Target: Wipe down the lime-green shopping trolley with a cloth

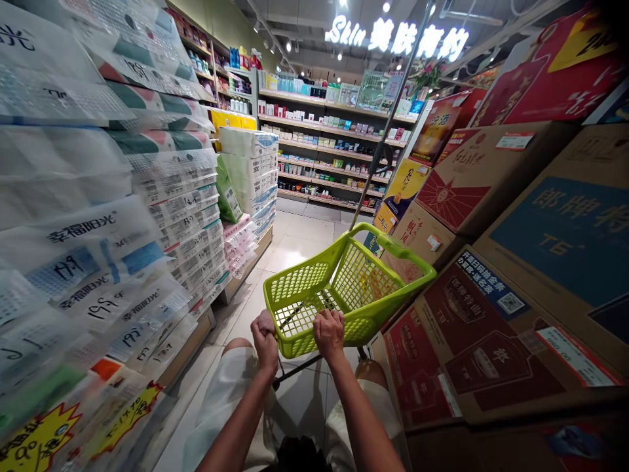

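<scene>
A lime-green plastic shopping cart (pixel 339 288) with latticed walls stands in the aisle just ahead of me, angled to the right. My left hand (pixel 265 341) is closed at its near left corner; a pinkish-grey patch shows at the knuckles, and I cannot make out what it is. Over the cart's near rim, my right hand (pixel 329 332) is closed with its fingers wrapped round the edge. Both palms are hidden. The cart's floor shows through the open top, and its dark lower frame is partly visible underneath.
Stacked packs of tissue paper (pixel 171 196) line the left side, with yellow price signs (pixel 125 416) low down. Printed cartons (pixel 491 341) rise close on the right, near the cart. A metal pole (pixel 378 151) stands beyond the cart. Shelves of small boxes (pixel 339 122) cross the far end of the tiled aisle.
</scene>
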Motion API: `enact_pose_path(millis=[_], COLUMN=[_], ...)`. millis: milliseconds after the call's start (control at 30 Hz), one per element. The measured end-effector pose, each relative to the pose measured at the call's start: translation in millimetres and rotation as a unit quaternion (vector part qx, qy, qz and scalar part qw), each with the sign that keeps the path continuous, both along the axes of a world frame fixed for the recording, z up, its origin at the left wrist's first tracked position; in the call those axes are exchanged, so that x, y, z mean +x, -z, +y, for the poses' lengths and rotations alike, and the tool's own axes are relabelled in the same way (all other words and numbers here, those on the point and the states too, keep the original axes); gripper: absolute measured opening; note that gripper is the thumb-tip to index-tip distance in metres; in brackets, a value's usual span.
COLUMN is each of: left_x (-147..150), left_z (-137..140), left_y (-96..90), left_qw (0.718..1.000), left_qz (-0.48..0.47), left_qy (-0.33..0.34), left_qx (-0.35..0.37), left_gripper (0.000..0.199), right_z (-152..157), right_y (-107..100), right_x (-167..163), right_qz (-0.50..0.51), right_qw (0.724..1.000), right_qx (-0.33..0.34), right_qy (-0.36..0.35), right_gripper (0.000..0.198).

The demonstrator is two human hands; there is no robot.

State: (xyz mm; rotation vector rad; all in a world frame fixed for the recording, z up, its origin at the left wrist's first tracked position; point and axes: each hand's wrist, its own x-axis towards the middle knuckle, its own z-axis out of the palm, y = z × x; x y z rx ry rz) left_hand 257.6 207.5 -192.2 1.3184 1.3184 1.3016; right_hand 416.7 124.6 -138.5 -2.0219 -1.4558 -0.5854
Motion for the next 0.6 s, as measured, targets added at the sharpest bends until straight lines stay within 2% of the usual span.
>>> enact_pose_path(millis=[67,100,267,333,400,533,600], left_x=[0,-2,-21,-28,-30,-25,-23], left_z=[2,-2,-46,-45,-24,28,33], left_y=[-13.2,-13.4,26.6,29.9,15.0,-30.0,-37.1], left_qw=[0.998,0.995,0.962,0.949,0.949,0.964,0.964], left_qz=[0.007,0.019,0.100,0.129,0.152,0.170,0.168], left_qy=[-0.025,-0.028,0.022,0.056,0.076,0.050,0.065], left_qx=[0.055,0.089,0.253,0.282,0.268,0.197,0.196], left_gripper=[0.041,0.040,0.049,0.054,0.056,0.055,0.053], right_z=[0,0,-1,-1,-2,-2,-3], right_y=[1,2,7,7,6,3,4], right_x=[-1,-1,5,9,12,17,21], right_qz=[0.003,0.005,0.010,0.011,0.017,0.030,0.033], right_qw=[1.000,1.000,0.999,0.999,0.998,0.996,0.995], right_qx=[0.003,0.006,0.015,0.010,0.005,0.009,0.015], right_qy=[0.000,-0.001,-0.034,-0.050,-0.065,-0.088,-0.098], right_gripper=[0.038,0.038,0.036,0.036,0.037,0.038,0.041])
